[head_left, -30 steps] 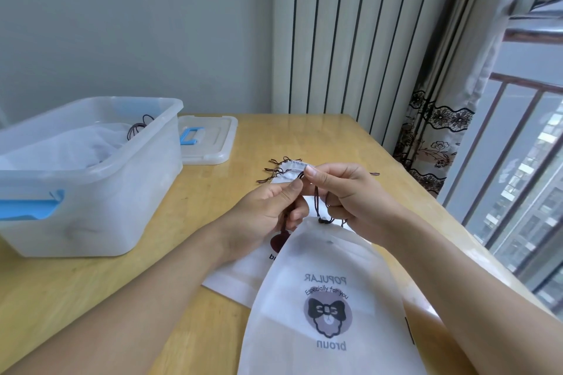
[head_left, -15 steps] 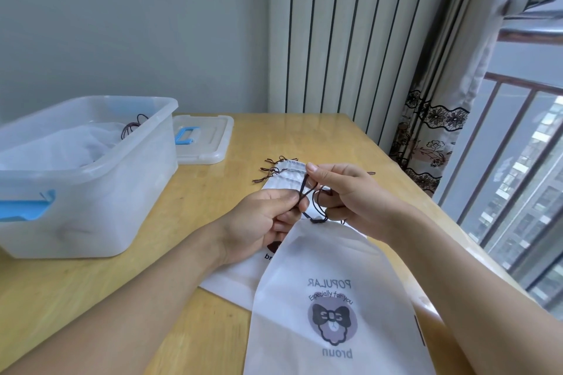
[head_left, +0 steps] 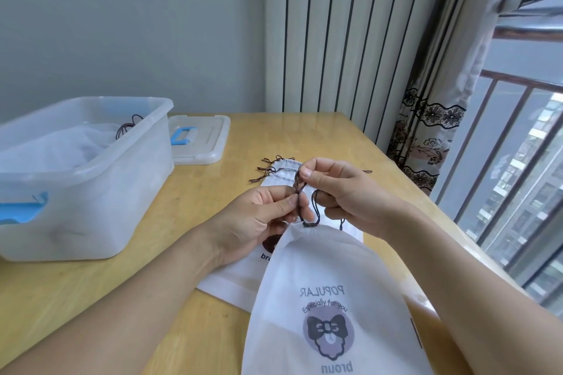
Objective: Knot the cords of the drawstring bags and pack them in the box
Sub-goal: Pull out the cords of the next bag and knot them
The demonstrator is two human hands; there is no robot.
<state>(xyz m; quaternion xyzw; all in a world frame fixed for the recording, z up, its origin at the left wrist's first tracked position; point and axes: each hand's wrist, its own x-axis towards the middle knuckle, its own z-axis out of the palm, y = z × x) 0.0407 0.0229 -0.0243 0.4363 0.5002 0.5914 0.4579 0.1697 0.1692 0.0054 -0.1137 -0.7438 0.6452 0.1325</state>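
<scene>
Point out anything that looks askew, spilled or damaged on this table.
Nothing stands out. Both hands, left hand and right hand, pinch the dark cord of the white bag; the box sits upright, its lid flat beside it.

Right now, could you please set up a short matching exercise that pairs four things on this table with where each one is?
Things:
1. cord
2. box lid
3. printed bag
4. clear box

Places:
A. flat on the table behind the box
B. pinched by the left hand and right hand
C. at the table's left side, holding white bags
D. nearest the camera, hanging from the cord

Pairs: 1-B, 2-A, 3-D, 4-C
</scene>
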